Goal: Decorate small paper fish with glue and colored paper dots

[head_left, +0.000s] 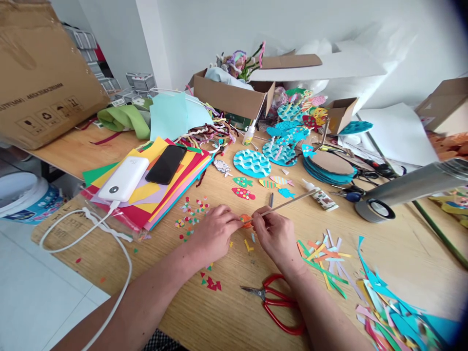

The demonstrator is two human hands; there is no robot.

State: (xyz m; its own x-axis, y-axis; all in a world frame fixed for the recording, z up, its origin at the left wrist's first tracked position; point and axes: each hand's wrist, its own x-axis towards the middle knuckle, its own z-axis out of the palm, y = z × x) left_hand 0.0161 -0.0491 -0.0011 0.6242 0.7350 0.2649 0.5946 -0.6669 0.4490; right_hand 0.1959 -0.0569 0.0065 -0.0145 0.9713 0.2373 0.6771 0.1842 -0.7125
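My right hand [275, 234] pinches a thin wooden stick [292, 201], whose lower tip meets a small orange paper piece [245, 221] on the table. Beside it, the fingers of my left hand [216, 233] press together on the edge of that orange paper. Just beyond my hands lie decorated paper fish: a red one [243, 193], a green one [243, 182], a striped yellow one [269, 184] and a blue one [286, 193]. Red-handled scissors [272, 297] rest near my right forearm. Small coloured paper bits [190, 214] are scattered left of my left hand.
Coloured paper sheets [164, 207] carry a white power bank [124, 179] and a black phone [166, 165]. A glue bottle [320, 196], a steel flask [417, 187] and paper strips [325, 258] lie to the right. Wavy blue discs [252, 163] and an open cardboard box [228, 97] stand behind.
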